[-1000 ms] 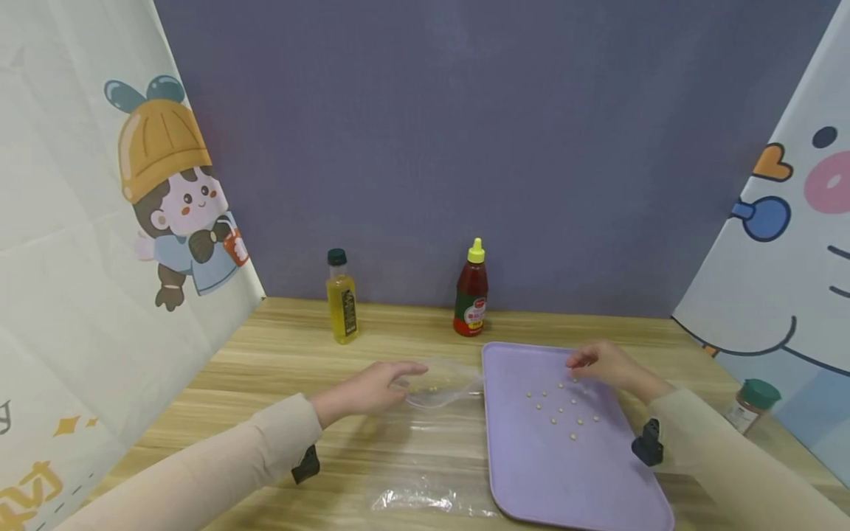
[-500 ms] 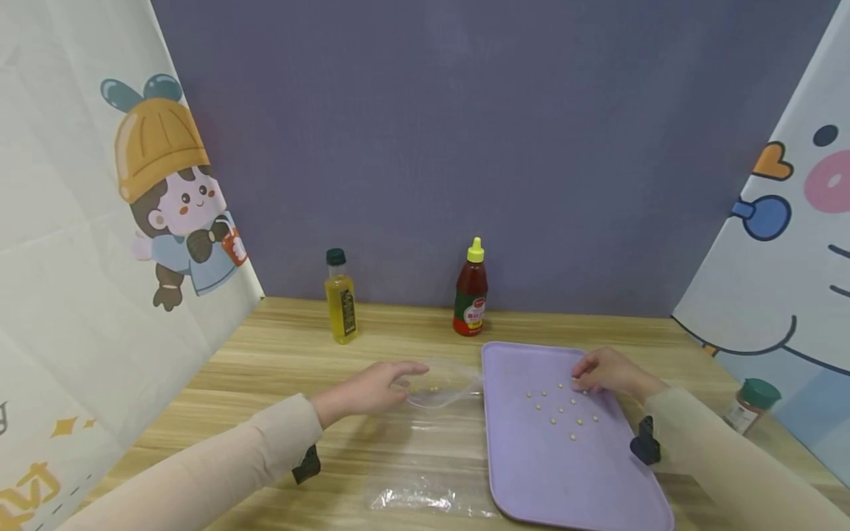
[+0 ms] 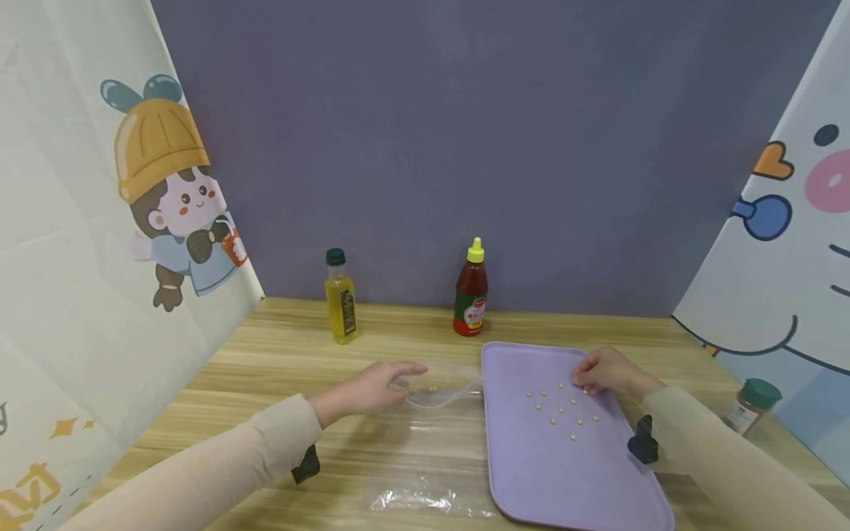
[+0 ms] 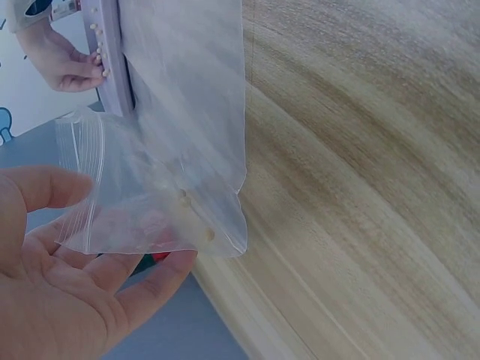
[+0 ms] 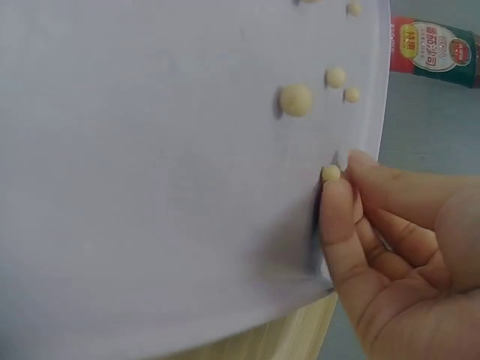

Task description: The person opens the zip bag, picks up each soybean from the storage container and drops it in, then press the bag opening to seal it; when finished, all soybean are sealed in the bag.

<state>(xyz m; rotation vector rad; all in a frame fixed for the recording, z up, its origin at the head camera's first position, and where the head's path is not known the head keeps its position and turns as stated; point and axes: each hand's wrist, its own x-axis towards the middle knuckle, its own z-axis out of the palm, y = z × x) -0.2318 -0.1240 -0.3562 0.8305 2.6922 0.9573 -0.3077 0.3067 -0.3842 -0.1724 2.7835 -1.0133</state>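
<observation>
My left hand (image 3: 372, 387) holds the mouth of a clear zip bag (image 4: 161, 202), thumb near the zip strip and the other fingers under it. A few pale soybeans (image 4: 210, 235) lie inside the bag, blurred by the plastic. My right hand (image 3: 611, 372) is at the far right part of a lilac tray (image 3: 531, 472). Its thumb and forefinger pinch at a small round soybean (image 5: 331, 173) by the tray's surface; how firmly is hard to see. Several loose soybeans (image 3: 561, 410) are scattered over the tray to the left and nearer.
A yellow oil bottle (image 3: 341, 306) and a red ketchup bottle (image 3: 471, 299) stand at the back of the wooden table (image 3: 279, 354). A green-capped spice jar (image 3: 750, 405) is on the right, beside the right forearm. The bag's lower part lies flat left of the tray.
My right hand has come down slightly and closed its thumb and forefinger at a soybean near the tray's far right. The left hand and bag have stayed in place.
</observation>
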